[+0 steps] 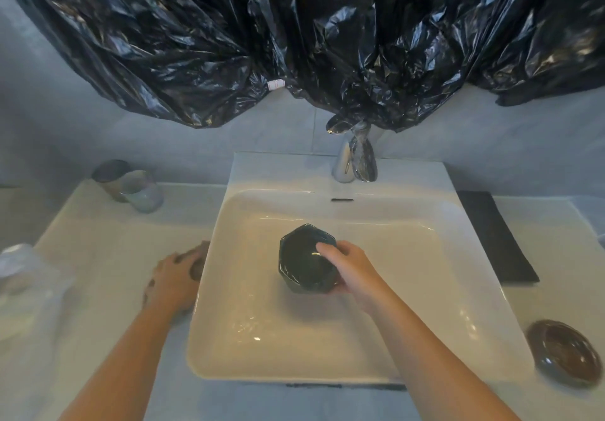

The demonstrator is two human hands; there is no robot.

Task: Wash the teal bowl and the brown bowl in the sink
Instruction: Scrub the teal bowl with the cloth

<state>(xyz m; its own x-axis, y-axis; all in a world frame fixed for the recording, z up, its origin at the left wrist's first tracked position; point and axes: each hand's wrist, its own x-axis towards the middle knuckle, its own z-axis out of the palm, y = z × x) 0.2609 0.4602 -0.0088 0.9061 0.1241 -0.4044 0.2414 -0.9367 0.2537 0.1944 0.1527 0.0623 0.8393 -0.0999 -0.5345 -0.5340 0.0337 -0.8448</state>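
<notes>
Fingers (327, 249) of the right hand (355, 268) grip the teal bowl (304, 257), one laid over its rim into the hollow, the thumb against the outer wall on the near side. The bowl is out in the middle of the sink (458, 257), apart from all four walls, with open basin all round it and the widest stretch toward the near edge. The tap (347, 159) stands behind it, well apart. The bowl is dark, glossy and many-sided at the rim, tipped so its mouth faces up and toward the left; whether it touches the sink floor I cannot tell.

The right forearm comes in from the lower right, over the near rim. The left hand (173, 278) lies on the desk (98, 257) just beside the sink's left edge, its fingers (193, 255) curled over a small brown thing (198, 268) too blurred to name.

The brown bowl (564, 353) sits on the desk right of the sink, near the front. A dark cloth (497, 237) lies behind it and two cups (131, 185) stand far left.
</notes>
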